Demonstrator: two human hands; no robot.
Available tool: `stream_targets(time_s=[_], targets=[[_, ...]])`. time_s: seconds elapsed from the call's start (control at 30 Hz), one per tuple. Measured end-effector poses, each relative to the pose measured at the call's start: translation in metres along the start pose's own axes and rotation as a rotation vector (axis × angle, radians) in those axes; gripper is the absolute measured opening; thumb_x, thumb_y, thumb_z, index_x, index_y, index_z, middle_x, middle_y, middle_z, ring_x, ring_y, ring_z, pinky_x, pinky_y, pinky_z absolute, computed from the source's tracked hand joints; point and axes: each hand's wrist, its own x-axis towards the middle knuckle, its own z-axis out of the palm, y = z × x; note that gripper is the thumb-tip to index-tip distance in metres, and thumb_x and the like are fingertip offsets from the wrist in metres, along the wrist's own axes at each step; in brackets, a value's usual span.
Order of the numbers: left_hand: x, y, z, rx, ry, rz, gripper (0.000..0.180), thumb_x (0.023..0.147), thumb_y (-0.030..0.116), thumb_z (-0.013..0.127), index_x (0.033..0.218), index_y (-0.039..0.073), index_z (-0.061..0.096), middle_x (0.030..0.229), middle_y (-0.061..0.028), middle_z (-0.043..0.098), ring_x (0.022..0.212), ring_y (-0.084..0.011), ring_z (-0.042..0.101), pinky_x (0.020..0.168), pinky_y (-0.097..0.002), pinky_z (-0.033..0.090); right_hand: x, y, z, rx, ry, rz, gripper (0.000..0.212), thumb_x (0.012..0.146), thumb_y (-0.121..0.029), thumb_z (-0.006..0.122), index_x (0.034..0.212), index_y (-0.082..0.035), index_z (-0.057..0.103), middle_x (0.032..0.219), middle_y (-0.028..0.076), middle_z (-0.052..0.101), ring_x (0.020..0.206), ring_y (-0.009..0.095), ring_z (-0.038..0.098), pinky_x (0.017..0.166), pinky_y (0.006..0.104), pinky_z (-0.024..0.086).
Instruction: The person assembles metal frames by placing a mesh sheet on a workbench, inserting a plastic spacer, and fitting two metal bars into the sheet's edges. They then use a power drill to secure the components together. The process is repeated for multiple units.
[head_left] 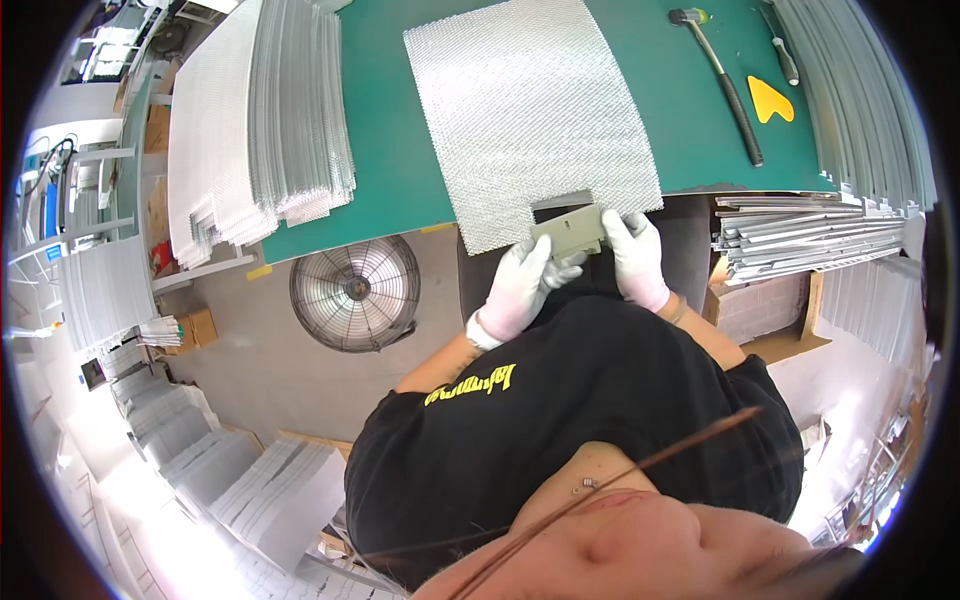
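Note:
A small grey-green rectangular plate [570,235] with a little slot in it is held level at the table's near edge. My left hand [518,285], in a white glove, pinches its left end, with fingers curled beneath. The white-gloved right hand [638,260] grips the plate's right end with thumb and fingers; part of that grip is hidden. Just beyond, a silver mesh panel [530,110] lies on the green tabletop [385,130]. Its near edge, which has a rectangular notch, reaches over the table edge, and the plate is beside that notch.
Stacks of mesh panels [295,110] stand on the left. At the right lie a black-handled hammer [728,95], a yellow scraper [770,100], a screwdriver [783,55] and stacked metal strips [850,90]. More strips [800,235] sit below the edge. A round fan [355,290] stands at left.

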Motion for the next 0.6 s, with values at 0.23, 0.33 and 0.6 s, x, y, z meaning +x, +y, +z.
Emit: stream_targets(time_s=[0.23,0.33,0.6], targets=[[-0.008,0.126,0.030,0.878,-0.509,-0.394,0.048,0.100,0.035,0.054,0.130,-0.002,0.058,0.114,-0.0151,0.069,0.104,-0.0172,0.065,0.095,-0.0308,0.050,0.003,0.020,-0.006,0.096,-0.607,0.095,0.041,0.102,-0.039,0.050,0.114,-0.001,0.059,0.092,0.005,0.064,0.080,0.010,0.058,0.074,0.0256,0.048],[0.062,0.145,0.046,1.885,-0.312,0.758,0.051,0.089,0.040,0.062,0.134,0.016,0.059,0.129,-0.0197,0.058,0.124,-0.0372,0.052,0.108,-0.0497,0.036,0.001,0.016,0.012,0.179,-0.502,0.043,0.038,0.103,-0.037,0.048,0.114,-0.002,0.059,0.091,0.004,0.065,0.075,0.009,0.057,0.066,0.0244,0.047],[0.072,0.067,0.068,2.182,-0.261,0.821,0.062,0.089,0.051,0.057,0.144,0.024,0.048,0.150,-0.0225,0.037,0.138,-0.0480,0.032,0.113,-0.0649,0.016,-0.019,0.023,-0.012,0.306,0.134,-0.160,0.031,0.103,-0.027,0.048,0.110,-0.001,0.062,0.097,0.004,0.065,0.080,0.010,0.059,0.072,0.0280,0.050]])
